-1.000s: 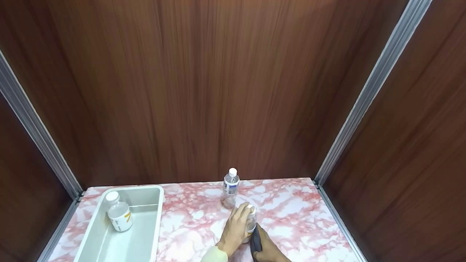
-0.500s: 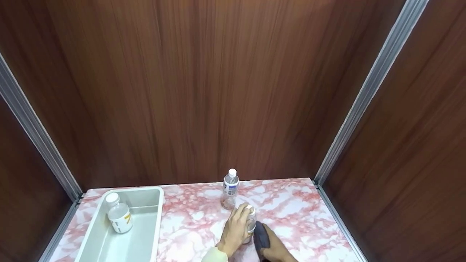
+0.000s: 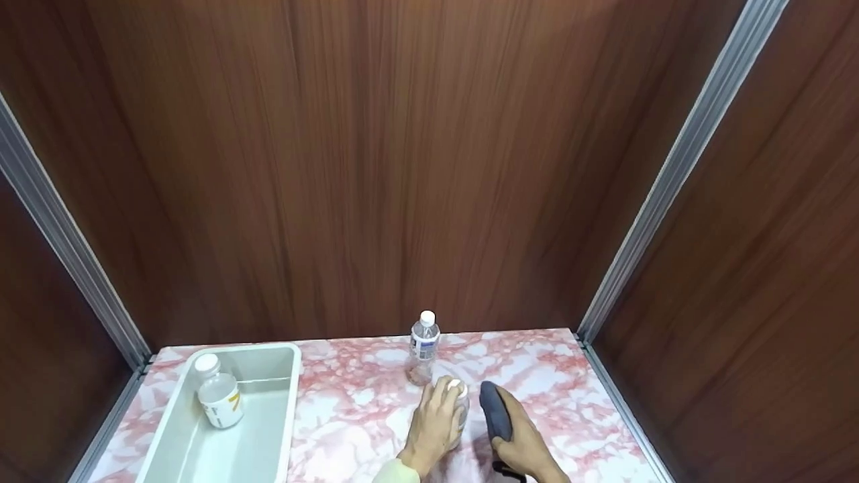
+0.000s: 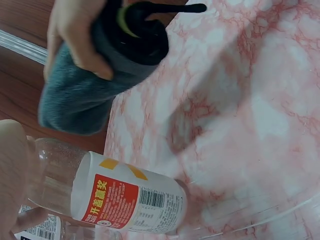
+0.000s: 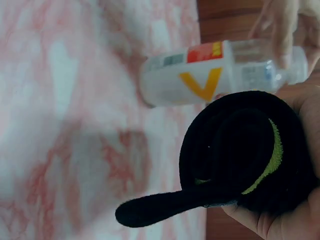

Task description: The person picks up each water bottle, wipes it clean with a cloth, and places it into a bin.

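My left hand (image 3: 429, 426) grips a clear plastic bottle (image 4: 137, 200) around its upper part. The bottle stands upright on the table, with a white cap and a white label bearing a yellow mark and a red panel. To its right, my right hand (image 3: 529, 444) holds a rolled-up dark grey cloth (image 3: 495, 410), fingers wrapped along the roll. In the right wrist view the roll's black end (image 5: 235, 145) shows a yellow-green strip and a black strap (image 5: 155, 207) sticking out. The cloth is apart from the bottle and off the table.
Another capped clear bottle (image 3: 424, 349) stands just behind the left hand. At the left, a pale tray (image 3: 290, 409) contains a white-capped bottle (image 3: 223, 406). Brown wood-grain panels (image 3: 376, 168) enclose the pink-and-white marbled table (image 3: 362, 402) at the back and both sides.
My right hand has moved the rolled cloth away from the gripped bottle, to the right and farther back, opening a gap. The left hand and its bottle have barely moved.
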`<action>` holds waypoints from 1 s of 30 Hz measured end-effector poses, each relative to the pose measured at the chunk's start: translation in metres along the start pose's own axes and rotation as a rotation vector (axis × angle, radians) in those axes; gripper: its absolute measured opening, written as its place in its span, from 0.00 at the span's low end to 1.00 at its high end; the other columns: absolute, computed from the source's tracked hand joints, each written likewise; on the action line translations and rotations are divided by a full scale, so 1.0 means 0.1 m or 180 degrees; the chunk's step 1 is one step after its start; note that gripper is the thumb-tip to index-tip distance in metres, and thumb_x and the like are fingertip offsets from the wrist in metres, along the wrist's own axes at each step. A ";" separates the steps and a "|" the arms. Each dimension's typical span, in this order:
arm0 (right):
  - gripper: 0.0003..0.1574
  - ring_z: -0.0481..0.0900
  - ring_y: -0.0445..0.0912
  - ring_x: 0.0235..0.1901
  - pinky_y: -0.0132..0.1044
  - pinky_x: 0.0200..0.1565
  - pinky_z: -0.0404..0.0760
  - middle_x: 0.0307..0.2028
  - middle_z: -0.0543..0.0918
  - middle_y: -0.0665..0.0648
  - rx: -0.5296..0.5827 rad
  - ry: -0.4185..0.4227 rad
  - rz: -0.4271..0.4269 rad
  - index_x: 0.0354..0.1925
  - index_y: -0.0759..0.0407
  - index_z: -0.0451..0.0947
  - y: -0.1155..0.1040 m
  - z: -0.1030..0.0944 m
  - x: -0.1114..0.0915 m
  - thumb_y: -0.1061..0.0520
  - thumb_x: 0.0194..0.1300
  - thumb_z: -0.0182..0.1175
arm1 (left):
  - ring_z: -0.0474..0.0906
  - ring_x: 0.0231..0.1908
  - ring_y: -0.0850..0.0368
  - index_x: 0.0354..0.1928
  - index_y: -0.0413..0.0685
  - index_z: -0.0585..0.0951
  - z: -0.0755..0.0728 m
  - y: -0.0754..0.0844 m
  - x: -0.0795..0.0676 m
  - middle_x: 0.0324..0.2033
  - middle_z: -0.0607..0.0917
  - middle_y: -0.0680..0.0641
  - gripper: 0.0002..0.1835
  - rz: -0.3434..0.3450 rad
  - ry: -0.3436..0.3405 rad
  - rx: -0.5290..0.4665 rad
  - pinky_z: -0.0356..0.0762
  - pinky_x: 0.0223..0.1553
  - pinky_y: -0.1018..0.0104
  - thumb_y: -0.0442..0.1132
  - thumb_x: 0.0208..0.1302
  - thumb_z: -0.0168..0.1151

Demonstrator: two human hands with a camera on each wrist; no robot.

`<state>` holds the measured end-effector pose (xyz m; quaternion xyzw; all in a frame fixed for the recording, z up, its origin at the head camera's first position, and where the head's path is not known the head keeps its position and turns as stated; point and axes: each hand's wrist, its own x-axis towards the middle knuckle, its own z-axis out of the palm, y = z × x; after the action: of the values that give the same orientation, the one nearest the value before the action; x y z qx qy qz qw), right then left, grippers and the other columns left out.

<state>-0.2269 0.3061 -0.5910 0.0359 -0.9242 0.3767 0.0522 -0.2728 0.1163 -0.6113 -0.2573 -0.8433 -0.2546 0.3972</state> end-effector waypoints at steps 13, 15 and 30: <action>0.63 0.66 0.65 0.72 0.55 0.56 0.77 0.77 0.58 0.69 -0.0097 -0.0099 -0.0307 0.80 0.53 0.51 -0.23 0.07 -0.07 0.68 0.46 0.61 | 0.78 0.43 0.52 0.49 0.47 0.83 -0.02 -0.01 -0.03 0.45 0.81 0.47 0.11 0.0001 0.0011 -0.0321 0.82 0.44 0.60 0.36 0.66 0.61; 0.65 0.66 0.66 0.71 0.53 0.54 0.79 0.77 0.57 0.69 -0.0097 -0.0122 -0.0359 0.80 0.53 0.49 -0.24 0.10 -0.08 0.68 0.46 0.61 | 0.78 0.42 0.52 0.49 0.47 0.83 -0.01 -0.01 -0.03 0.44 0.81 0.48 0.11 -0.0004 0.0040 -0.0299 0.82 0.44 0.61 0.35 0.67 0.60; 0.68 0.83 0.51 0.37 0.30 0.27 0.78 0.77 0.39 0.79 -0.0059 -0.0286 -0.0490 0.81 0.58 0.34 -0.25 0.40 -0.10 0.70 0.48 0.57 | 0.78 0.42 0.55 0.47 0.50 0.85 -0.03 -0.02 0.02 0.43 0.82 0.50 0.08 -0.0296 0.0078 -0.0539 0.83 0.41 0.63 0.38 0.70 0.61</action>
<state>-0.2172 0.2606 -0.6040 0.1233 -0.9235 0.3610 0.0397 -0.2733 0.1131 -0.6086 -0.2475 -0.8249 -0.3462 0.3721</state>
